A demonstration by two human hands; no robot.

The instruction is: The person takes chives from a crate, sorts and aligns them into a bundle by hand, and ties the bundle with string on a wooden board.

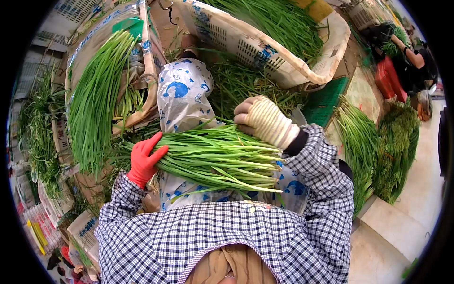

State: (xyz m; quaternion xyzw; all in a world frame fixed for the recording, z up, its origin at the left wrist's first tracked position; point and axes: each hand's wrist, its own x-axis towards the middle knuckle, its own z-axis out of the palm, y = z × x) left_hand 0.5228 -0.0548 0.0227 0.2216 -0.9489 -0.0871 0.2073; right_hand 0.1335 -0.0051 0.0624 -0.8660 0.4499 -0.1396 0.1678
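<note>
A thick bunch of garlic chives (217,158) lies across my lap, green leaves to the left and pale stem ends to the right. My left hand (145,158), in a red glove, rests against the leaf end with its visible fingers stretched and apart. In a cream striped glove, my right hand (266,122) is bent over the upper edge of the bunch, near the stems. Its bare-looking grey fingertips are curled in, and what they pinch, if anything, is hidden. White plastic with blue prints (182,92) covers my legs beneath the bunch.
Another long bunch of chives (101,99) lies over a crate (150,47) at left. A large white basket (265,42) of greens stands ahead, with loose leaves (246,85) below it. More bunches (359,142) lie at right. A person (402,52) handles greens at far right.
</note>
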